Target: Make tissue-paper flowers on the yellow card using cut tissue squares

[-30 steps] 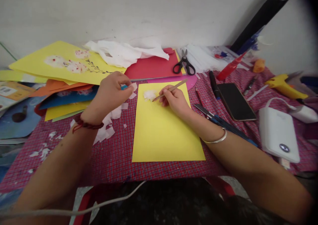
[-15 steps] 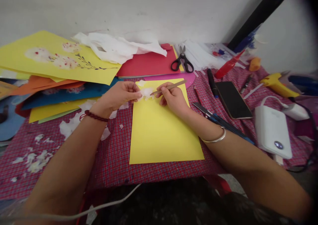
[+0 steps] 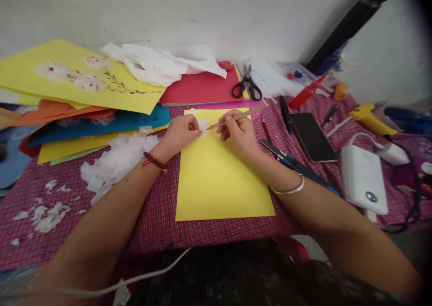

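My right hand (image 3: 238, 132) grips a wooden pencil (image 3: 248, 113), its tip pointing left onto a patch of white tissue paper (image 3: 203, 126). That patch lies near the top left corner of a yellow sheet of paper (image 3: 226, 180). My left hand (image 3: 184, 132) is closed, thumb and forefinger pinched at the left edge of the tissue patch; the exact grip is partly hidden. Left of my left wrist lies a heap of torn white tissue paper (image 3: 116, 162).
Black scissors (image 3: 247, 86) lie on red paper (image 3: 205, 87) at the back. A craft knife (image 3: 280, 153), a phone (image 3: 313, 137), a white power bank (image 3: 363, 180) and a yellow glue gun (image 3: 371, 119) are on the right. A yellow sheet with flowers (image 3: 135, 100) tops the left stack.
My left hand has shifted right and turned over the tissue patch, its fingers curling in. The tissue heap beside the wrist is more exposed. My right hand with the pencil has barely moved.
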`<state>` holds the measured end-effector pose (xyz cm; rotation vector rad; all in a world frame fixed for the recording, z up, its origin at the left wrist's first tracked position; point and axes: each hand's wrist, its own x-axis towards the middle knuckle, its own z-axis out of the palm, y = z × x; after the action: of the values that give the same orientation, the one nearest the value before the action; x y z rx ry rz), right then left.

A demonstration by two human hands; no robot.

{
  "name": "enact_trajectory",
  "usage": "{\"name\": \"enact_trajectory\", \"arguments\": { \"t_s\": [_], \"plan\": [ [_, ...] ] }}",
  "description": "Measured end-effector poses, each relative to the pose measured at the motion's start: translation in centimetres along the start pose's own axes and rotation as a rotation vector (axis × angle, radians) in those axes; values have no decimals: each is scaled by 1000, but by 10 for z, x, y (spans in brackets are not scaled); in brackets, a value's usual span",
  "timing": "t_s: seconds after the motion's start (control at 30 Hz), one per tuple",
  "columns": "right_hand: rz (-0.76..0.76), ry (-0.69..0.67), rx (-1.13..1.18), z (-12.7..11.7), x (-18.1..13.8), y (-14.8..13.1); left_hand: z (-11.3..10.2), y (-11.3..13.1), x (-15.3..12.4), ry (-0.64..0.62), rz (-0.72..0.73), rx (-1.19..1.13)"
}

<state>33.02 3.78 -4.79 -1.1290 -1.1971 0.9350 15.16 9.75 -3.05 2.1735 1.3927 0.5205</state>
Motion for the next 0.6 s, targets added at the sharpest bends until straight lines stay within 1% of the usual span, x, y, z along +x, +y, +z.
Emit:
{"name": "enact_trajectory", "arguments": {
  "t_s": [0.17, 0.3, 0.4, 0.5, 0.6],
  "plan": [
    [-44, -113, -104, 3, -5, 5, 0, 0, -1, 28, -26, -87],
    [-99, -159, -248, 3, -6, 8, 1, 0, -1, 50, -25, -126],
    [-156, -201, -340, 2, -5, 9, 1, -2, -1, 117, -11, -163],
    [-243, -241, -434, 2, -5, 11, -1, -5, 0, 183, -2, -267],
    [-339, -267, -539, 2, -6, 12, -8, -7, 1, 231, -57, -401]
  ]
}}
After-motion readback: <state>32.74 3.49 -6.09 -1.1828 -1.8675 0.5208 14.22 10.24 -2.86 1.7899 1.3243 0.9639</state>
